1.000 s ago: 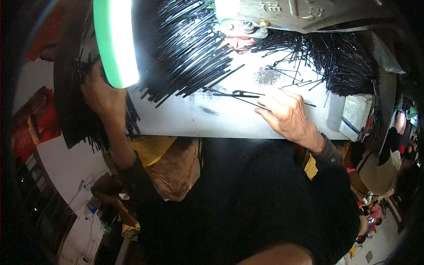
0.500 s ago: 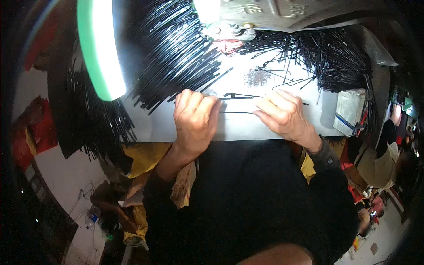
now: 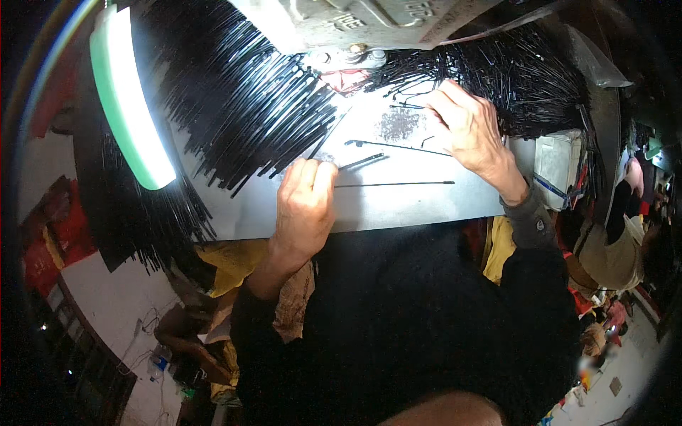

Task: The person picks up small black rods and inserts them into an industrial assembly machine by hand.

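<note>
My left hand [image 3: 307, 195] is closed near the front edge of the white tabletop [image 3: 398, 206]. From its fist a thin black rod [image 3: 394, 184] runs to the right, and a shorter, thicker black piece [image 3: 362, 162] slants up beside it. My right hand [image 3: 474, 135] has moved over the right side, fingers bent together at the end of a thin black rod [image 3: 407, 106]; the exact grip is partly hidden. Below those fingertips another black rod [image 3: 391, 146] with a small looped end lies across the table, its right end by my right hand.
A dense bundle of black rods [image 3: 249, 106] spreads at left; a tangled pile [image 3: 540, 85] lies at right. A metal machine [image 3: 369, 21] overhangs the back. A bright green-edged lamp [image 3: 131, 106] stands at left, a whitish box [image 3: 558, 167] at right.
My right hand has let go of the rod between my hands and moved up and right to the pile's edge. My left hand has shifted slightly left and down.
</note>
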A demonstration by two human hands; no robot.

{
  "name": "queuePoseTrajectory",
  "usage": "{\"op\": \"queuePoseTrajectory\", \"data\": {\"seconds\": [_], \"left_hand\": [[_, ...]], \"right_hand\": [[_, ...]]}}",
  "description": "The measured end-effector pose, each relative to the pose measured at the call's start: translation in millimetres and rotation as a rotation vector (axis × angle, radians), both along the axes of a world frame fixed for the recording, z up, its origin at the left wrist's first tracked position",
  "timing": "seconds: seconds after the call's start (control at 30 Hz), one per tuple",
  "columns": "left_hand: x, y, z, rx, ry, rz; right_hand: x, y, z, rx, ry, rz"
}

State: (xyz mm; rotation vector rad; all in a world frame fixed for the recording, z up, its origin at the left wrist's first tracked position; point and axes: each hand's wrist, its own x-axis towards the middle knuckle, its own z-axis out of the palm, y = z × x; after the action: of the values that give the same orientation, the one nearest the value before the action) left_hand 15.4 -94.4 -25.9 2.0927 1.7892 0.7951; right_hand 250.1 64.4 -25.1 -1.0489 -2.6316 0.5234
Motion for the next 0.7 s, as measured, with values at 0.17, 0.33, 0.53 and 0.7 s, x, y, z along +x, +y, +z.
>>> {"op": "queuePoseTrajectory", "data": {"seconds": [0.17,0.33,0.53,0.7], "left_hand": [[-4,16,23,-0.254,-0.551,0.165],[-8,46,17,-0.184,-0.941,0.205],[-4,60,7,-0.088,-0.742,0.213],[-8,62,4,0.043,-0.511,0.157]], "right_hand": [[-11,-11,15,-0.145,0.090,-0.078],[-34,-16,15,-0.106,0.340,0.045],[-69,-28,26,-0.237,0.490,-0.062],[-75,-27,27,-0.281,0.525,-0.058]]}}
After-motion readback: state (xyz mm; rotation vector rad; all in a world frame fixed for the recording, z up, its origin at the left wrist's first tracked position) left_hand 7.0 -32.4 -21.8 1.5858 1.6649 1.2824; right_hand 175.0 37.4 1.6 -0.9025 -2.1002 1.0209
